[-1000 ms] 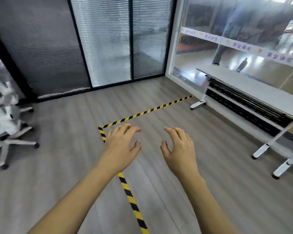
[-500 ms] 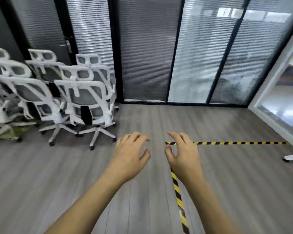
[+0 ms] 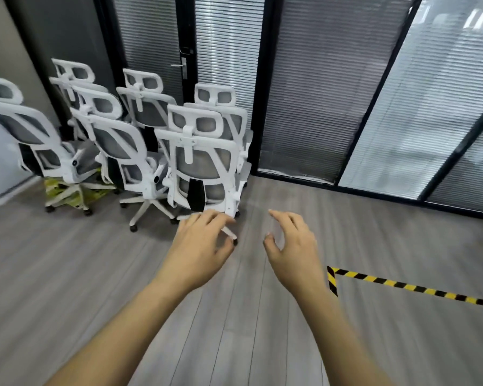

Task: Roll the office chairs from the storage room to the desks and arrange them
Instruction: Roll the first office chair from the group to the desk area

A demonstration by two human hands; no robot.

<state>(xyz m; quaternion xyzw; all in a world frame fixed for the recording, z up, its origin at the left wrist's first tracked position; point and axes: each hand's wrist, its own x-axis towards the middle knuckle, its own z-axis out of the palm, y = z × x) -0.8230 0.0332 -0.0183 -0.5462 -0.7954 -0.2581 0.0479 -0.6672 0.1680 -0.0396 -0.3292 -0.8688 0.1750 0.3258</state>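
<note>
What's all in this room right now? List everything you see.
Office chairs: six, white frames, grey mesh, bunched at left.
Hazard tape: one cornered strip, yellow-black, floor at right.
Blinds: grey, behind black-framed glass, far wall.
Door handle: one, silvery, behind the chairs.
Crumpled material: yellow-green, under the left chairs.
Floor: grey planks.
Left hand: open, empty, low before the chairs.
Right hand: open, empty, beside it.

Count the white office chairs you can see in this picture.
6: far-left chair, back-left chair, middle chair, back-middle chair, front chair nearest the camera, back-right chair behind it. Others may be hidden.
</note>
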